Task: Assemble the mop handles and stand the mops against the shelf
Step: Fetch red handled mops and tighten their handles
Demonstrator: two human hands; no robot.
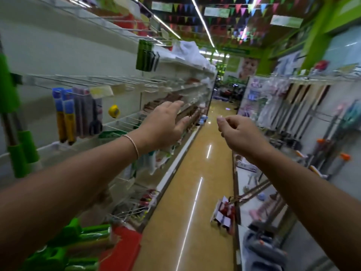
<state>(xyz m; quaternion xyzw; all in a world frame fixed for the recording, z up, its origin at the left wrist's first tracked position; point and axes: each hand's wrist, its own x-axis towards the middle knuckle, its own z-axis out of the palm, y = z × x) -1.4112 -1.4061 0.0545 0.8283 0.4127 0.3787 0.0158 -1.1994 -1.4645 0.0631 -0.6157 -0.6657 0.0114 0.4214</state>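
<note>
From the head camera, you have both arms stretched out ahead of you down a shop aisle. Your left hand is spread flat, fingers straight and together, holding nothing; a thin bracelet sits on that wrist. Your right hand is loosely curled, thumb near the forefinger — nothing shows between them.

The mops are not in your hands. At the far left edge, two green-gripped handles stand upright against the left shelf. At the bottom left, several more green pieces lie in a pile beside a red box; they blur together, so the count cannot be told.

On the left shelf's hooks hang two blue-and-yellow packs and one yellow tape measure. Along the right shelf a row of long handles leans, too blurred to count. One red-and-white pack lies on the glossy floor.
</note>
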